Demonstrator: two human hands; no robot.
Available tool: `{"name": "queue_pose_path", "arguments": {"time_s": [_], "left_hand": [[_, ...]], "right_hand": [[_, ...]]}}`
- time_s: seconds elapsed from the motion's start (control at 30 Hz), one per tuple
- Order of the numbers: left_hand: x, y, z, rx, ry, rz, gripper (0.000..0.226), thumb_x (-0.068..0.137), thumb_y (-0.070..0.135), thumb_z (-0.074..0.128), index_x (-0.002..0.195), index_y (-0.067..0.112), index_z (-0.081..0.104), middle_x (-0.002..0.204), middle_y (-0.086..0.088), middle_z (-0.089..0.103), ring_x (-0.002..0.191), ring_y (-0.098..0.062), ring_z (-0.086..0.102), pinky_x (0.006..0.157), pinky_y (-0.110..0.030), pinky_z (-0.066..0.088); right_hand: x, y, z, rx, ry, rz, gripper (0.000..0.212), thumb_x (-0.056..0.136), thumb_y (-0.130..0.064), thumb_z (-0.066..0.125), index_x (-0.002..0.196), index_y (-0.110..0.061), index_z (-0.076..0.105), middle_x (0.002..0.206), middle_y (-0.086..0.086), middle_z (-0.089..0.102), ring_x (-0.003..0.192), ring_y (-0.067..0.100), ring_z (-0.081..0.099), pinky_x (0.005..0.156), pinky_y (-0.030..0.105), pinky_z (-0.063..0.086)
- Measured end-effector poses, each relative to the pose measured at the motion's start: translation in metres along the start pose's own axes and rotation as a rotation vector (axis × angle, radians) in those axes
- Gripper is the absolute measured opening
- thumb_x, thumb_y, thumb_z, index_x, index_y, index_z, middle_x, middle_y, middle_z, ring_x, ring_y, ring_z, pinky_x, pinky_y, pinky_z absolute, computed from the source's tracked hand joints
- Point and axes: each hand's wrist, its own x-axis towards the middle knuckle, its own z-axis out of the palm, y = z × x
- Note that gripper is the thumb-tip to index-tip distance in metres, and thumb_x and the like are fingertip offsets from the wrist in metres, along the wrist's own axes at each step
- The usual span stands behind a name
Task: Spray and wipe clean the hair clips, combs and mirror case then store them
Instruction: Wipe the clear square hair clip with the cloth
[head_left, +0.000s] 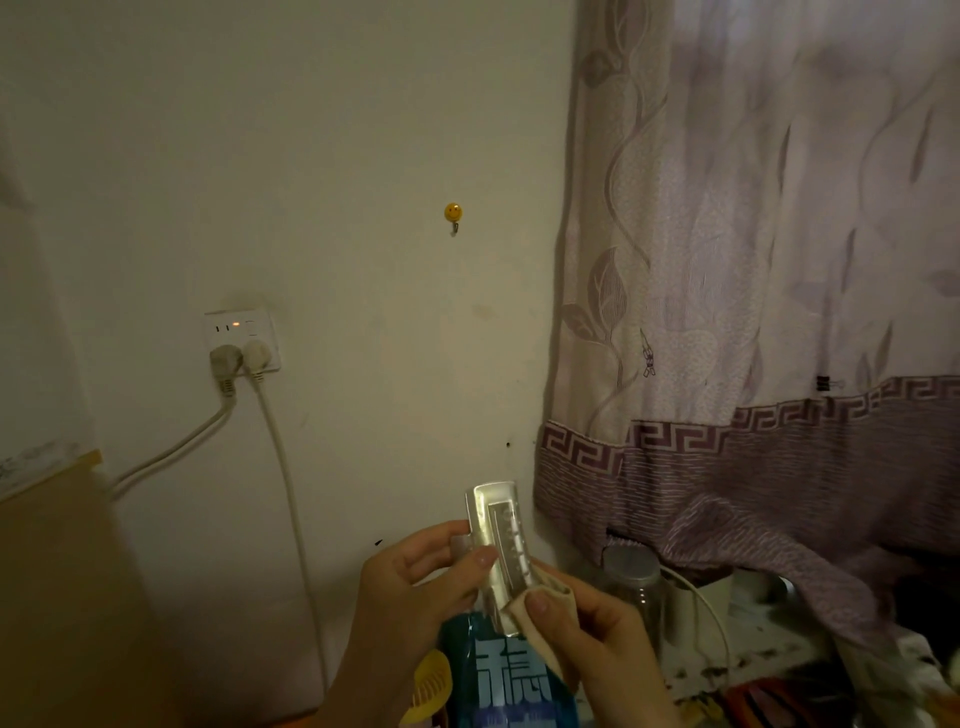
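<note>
Now: left hand (415, 577) gripping pale mirror case (501, 540) upright, thumb curled across its front; right hand (587, 623) pinching beige cloth (540, 597) against case's lower edge, above blue spray bottle (511, 680).

Two hands: left hand (410, 582), right hand (597, 639), both just below the white wall socket plate (243, 340)'s level, to its right. One pale rectangular mirror case (498, 540) between them. One beige cloth (540, 603). One blue spray bottle (509, 680). One yellow slotted plastic item (428, 686). Two plugs in the socket: grey (226, 364), white (255, 356). One yellow smiley hook (453, 213) up right of socket. One clear jar (636, 582). One patterned mauve curtain (753, 312).
</note>
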Motion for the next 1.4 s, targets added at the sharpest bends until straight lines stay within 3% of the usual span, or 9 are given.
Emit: {"name": "queue_pose_path", "arguments": {"time_s": [0.2, 0.3, 0.5, 0.7, 0.87, 0.97, 1.13, 1.3, 1.4], "left_hand": [[-0.008, -0.01, -0.004, 0.054, -0.163, -0.104, 0.031, 0.057, 0.026, 0.08, 0.087, 0.027, 0.076, 0.085, -0.003, 0.076, 0.078, -0.021, 0.073, 0.062, -0.027, 0.058], [-0.016, -0.018, -0.002, 0.057, -0.243, -0.174, 0.03, 0.066, 0.015, 0.081, 0.094, 0.023, 0.074, 0.085, -0.002, 0.076, 0.077, -0.017, 0.073, 0.061, -0.023, 0.056], [-0.029, -0.04, -0.002, 0.066, -0.375, -0.26, 0.045, 0.041, 0.036, 0.084, 0.085, 0.031, 0.078, 0.086, -0.008, 0.075, 0.074, -0.018, 0.071, 0.066, -0.028, 0.058], [-0.042, -0.077, -0.002, 0.104, -0.446, -0.359, 0.031, 0.07, 0.013, 0.08, 0.082, 0.042, 0.076, 0.086, 0.007, 0.076, 0.078, -0.01, 0.072, 0.065, -0.025, 0.059], [-0.061, -0.118, 0.007, 0.098, -0.458, -0.443, 0.027, 0.066, 0.024, 0.081, 0.086, 0.041, 0.076, 0.093, 0.006, 0.074, 0.089, -0.013, 0.07, 0.074, -0.033, 0.06], [-0.073, -0.148, 0.014, 0.096, -0.444, -0.503, 0.022, 0.074, 0.02, 0.078, 0.09, 0.035, 0.077, 0.094, 0.003, 0.074, 0.093, -0.015, 0.07, 0.079, -0.037, 0.059], [-0.087, -0.188, 0.034, 0.079, -0.501, -0.584, 0.02, 0.082, 0.021, 0.071, 0.092, 0.038, 0.076, 0.098, 0.005, 0.074, 0.093, -0.01, 0.07, 0.078, -0.027, 0.057], [-0.096, -0.233, 0.059, 0.138, -0.444, -0.661, 0.016, 0.084, 0.025, 0.068, 0.091, 0.038, 0.075, 0.096, 0.009, 0.074, 0.085, -0.004, 0.07, 0.066, -0.016, 0.054], [-0.101, -0.265, 0.082, 0.203, -0.36, -0.732, 0.022, 0.085, 0.03, 0.068, 0.107, 0.028, 0.07, 0.104, 0.008, 0.07, 0.088, -0.005, 0.068, 0.071, -0.017, 0.054]], "right_hand": [[0.0, -0.007, -0.007, 0.036, 0.166, -0.024, 0.023, 0.077, -0.021, 0.063, 0.093, -0.012, 0.076, 0.078, 0.012, 0.074, 0.067, 0.015, 0.068, 0.061, 0.018, 0.052], [-0.004, -0.005, -0.011, 0.047, 0.21, -0.034, 0.022, 0.083, -0.013, 0.062, 0.1, -0.009, 0.074, 0.073, 0.008, 0.073, 0.062, 0.009, 0.066, 0.058, 0.017, 0.05], [-0.023, 0.012, -0.019, 0.065, 0.264, 0.052, 0.025, 0.075, -0.023, 0.065, 0.092, -0.009, 0.076, 0.075, 0.009, 0.074, 0.065, 0.013, 0.068, 0.054, 0.015, 0.049], [-0.051, 0.036, -0.028, -0.032, 0.306, 0.167, 0.028, 0.075, -0.036, 0.063, 0.072, -0.011, 0.075, 0.069, 0.012, 0.069, 0.061, 0.018, 0.063, 0.055, 0.02, 0.051], [-0.075, 0.064, -0.041, -0.056, 0.396, 0.214, 0.054, 0.075, -0.04, 0.066, 0.077, 0.014, 0.059, 0.068, 0.02, 0.053, 0.063, 0.027, 0.046, 0.059, 0.035, 0.04], [-0.09, 0.079, -0.05, -0.089, 0.445, 0.277, 0.065, 0.073, -0.042, 0.066, 0.079, 0.021, 0.051, 0.066, 0.019, 0.048, 0.056, 0.024, 0.038, 0.053, 0.031, 0.034], [-0.106, 0.103, -0.075, -0.149, 0.489, 0.422, 0.037, 0.078, -0.036, 0.066, 0.064, -0.001, 0.064, 0.059, 0.015, 0.05, 0.05, 0.019, 0.044, 0.05, 0.027, 0.038], [-0.109, 0.137, -0.116, -0.276, 0.495, 0.547, 0.022, 0.09, -0.022, 0.063, 0.085, -0.003, 0.073, 0.078, 0.024, 0.068, 0.069, 0.029, 0.06, 0.069, 0.044, 0.05], [-0.11, 0.157, -0.148, -0.329, 0.476, 0.607, 0.02, 0.091, -0.021, 0.063, 0.074, -0.02, 0.073, 0.081, 0.018, 0.071, 0.068, 0.018, 0.064, 0.065, 0.031, 0.052]]}}
